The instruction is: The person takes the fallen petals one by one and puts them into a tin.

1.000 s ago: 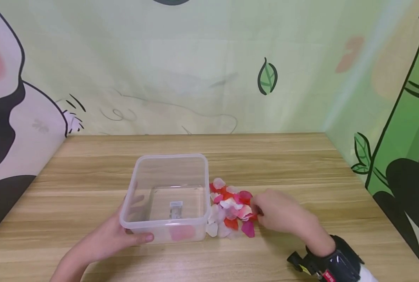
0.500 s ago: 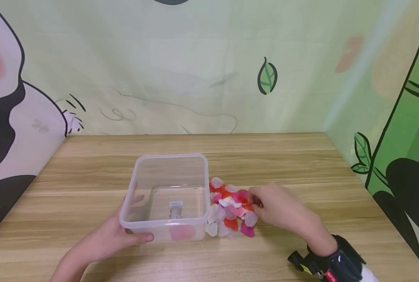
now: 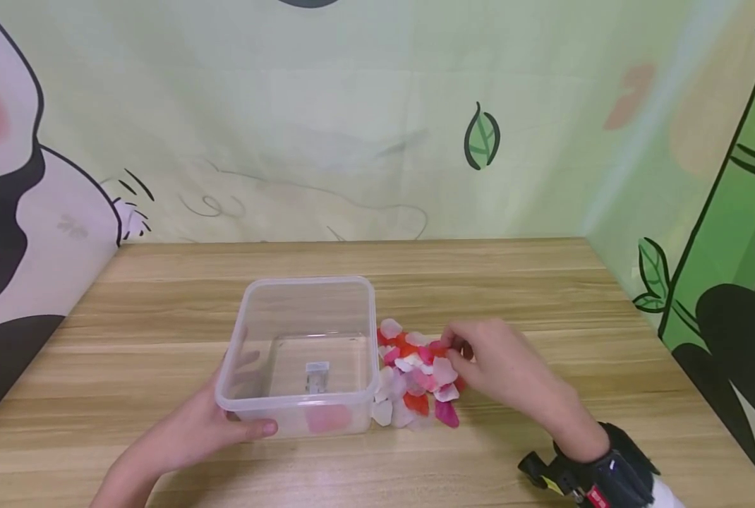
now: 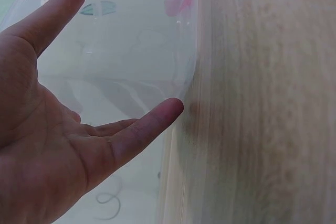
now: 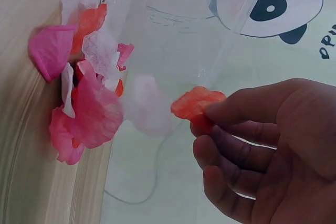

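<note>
A clear plastic container (image 3: 298, 402) stands open on the table, with a pink patch like a petal (image 3: 329, 419) seen through its front wall. My left hand (image 3: 209, 420) holds its front left corner. The thumb lies along the front wall and the other fingers spread over the left side, blurred through the plastic. Right of the container lies a heap of fabric flower petals (image 3: 409, 384) in white, pink, red and magenta. At the heap's right edge, my right hand (image 3: 501, 360) pinches a red-orange petal (image 5: 195, 103) between thumb and index finger.
The wooden table (image 3: 479, 282) ends at a wall sheet (image 3: 352, 141) printed with cartoon pandas and bamboo. A black camera mount (image 3: 600, 466) sits on the right wrist. A small pale label (image 3: 317, 377) shows at the container's bottom.
My right hand has shifted a little left and away from me over the heap, and petals at its right edge have moved. The left hand and container have stayed in place.
</note>
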### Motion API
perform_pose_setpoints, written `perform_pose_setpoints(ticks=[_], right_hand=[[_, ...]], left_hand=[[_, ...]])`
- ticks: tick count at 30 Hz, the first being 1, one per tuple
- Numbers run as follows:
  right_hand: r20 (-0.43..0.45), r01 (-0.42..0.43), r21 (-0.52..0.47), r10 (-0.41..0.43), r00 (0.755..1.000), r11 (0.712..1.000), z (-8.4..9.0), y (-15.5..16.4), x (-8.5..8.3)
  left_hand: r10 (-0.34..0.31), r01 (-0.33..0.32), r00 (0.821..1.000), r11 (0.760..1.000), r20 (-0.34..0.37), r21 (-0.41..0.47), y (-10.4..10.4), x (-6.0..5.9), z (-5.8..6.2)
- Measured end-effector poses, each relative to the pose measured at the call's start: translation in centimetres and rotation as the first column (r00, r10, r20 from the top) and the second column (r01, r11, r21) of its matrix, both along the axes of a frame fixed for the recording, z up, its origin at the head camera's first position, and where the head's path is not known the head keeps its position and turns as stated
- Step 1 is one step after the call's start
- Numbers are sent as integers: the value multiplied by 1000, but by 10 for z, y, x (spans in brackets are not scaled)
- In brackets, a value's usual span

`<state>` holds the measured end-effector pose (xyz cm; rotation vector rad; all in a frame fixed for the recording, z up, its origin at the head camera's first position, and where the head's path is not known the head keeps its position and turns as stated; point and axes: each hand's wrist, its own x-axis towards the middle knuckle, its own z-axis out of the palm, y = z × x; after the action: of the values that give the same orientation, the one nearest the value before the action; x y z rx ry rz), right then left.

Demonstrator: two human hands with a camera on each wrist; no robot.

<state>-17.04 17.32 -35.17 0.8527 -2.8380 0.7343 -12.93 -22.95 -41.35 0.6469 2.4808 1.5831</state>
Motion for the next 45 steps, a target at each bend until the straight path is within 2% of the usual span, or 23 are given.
perform_pose_setpoints(ticks=[18, 24, 34, 45], right_hand=[[2, 31, -52, -31, 1000, 998, 2, 0, 3], [-66, 14, -95, -20, 998, 995, 2, -3, 2], [-197, -50, -162, 17, 980, 986, 4, -16, 6], [-313, -169, -305, 69, 947, 937, 8, -32, 14]], left_hand=[[-4, 4, 1000, 1000, -11, 3, 1, 0, 2], [-4, 3, 1000, 1000, -22, -6, 1, -1, 2], [11, -12, 1000, 1000, -28, -22, 1, 0, 1], [-1, 1, 1000, 1000, -31, 4, 1, -1, 0]])
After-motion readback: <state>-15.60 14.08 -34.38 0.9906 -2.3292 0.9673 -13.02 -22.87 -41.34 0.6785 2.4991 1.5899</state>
